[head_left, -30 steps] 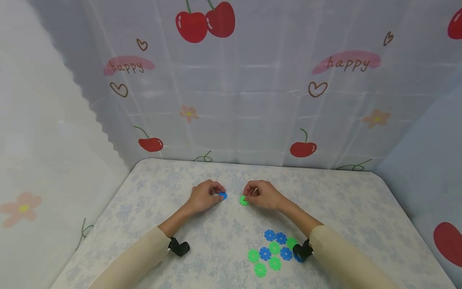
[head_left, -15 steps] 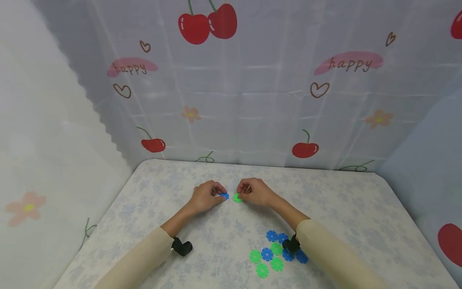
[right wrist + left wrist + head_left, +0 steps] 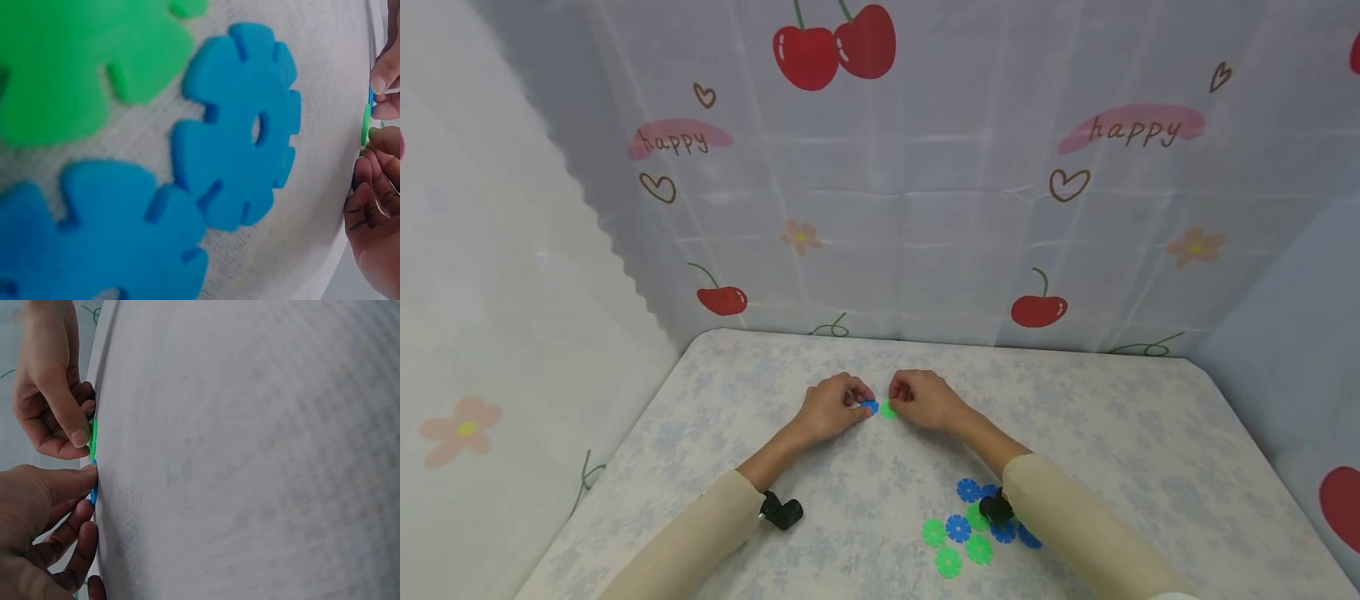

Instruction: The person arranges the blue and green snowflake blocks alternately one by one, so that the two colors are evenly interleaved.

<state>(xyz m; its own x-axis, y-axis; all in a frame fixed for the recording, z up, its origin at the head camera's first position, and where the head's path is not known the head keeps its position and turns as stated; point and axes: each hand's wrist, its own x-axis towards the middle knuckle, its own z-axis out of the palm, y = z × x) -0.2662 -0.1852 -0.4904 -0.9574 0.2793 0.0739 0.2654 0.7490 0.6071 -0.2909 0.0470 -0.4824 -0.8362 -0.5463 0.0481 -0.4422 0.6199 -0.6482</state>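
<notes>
"Head view first, from the left: what were those hands up to?"

"The left hand (image 3: 832, 406) pinched a blue disc (image 3: 870, 407) between thumb and fingers, low over the table (image 3: 1097, 408) or on it. It had hardly shifted in the last second."

"And next to it?"

"A green disc (image 3: 887, 410), just right of the blue one, pinched narrowly in the right hand (image 3: 925, 398). That hand had come leftward, so the gap had shrunk to almost nothing. I judged the two rims near enough to meet; whether they touched, I couldn't tell."

"Any room to move?"

"Leftward, plenty of tabletop ran to the slanting left edge. Between the hands, hardly any. Beyond them the far edge lay fairly near, a printed curtain (image 3: 925, 250) behind it. Lower right, the black wrist camera (image 3: 996, 506) partly hid some loose discs (image 3: 958, 528). Past the right sleeve (image 3: 1075, 525), more tabletop reached the right edge."
</notes>
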